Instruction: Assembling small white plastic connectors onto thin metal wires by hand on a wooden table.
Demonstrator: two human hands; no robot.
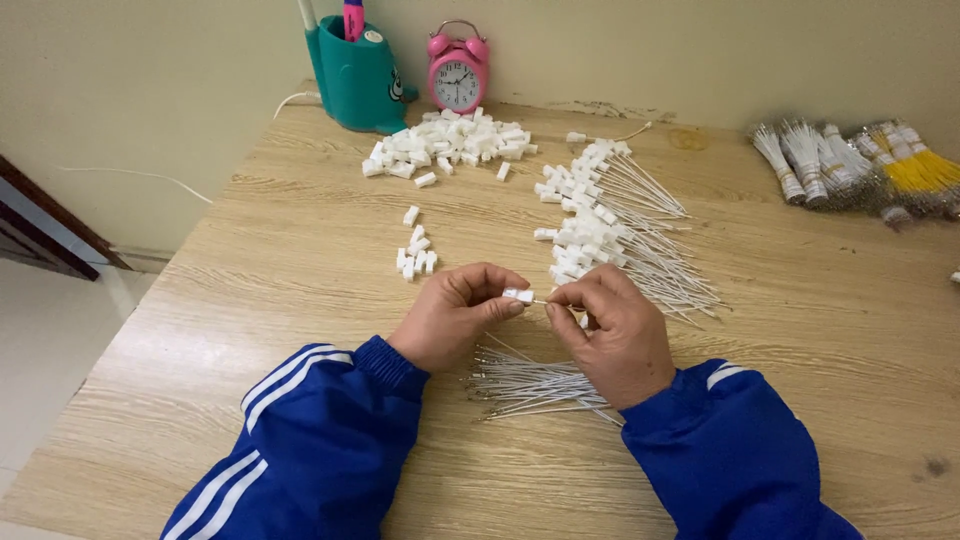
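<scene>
Single head view, looking steeply down, close over table [300,260]

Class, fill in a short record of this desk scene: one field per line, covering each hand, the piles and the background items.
Left hand: pinches a small white connector
Right hand: holds a thin white wire at the connector
Under hands: loose white wires
Far pile: loose white connectors
Middle pile: wires fitted with connectors
Right edge: bundled wires
Back: pink alarm clock, teal holder
Surface: wooden table
</scene>
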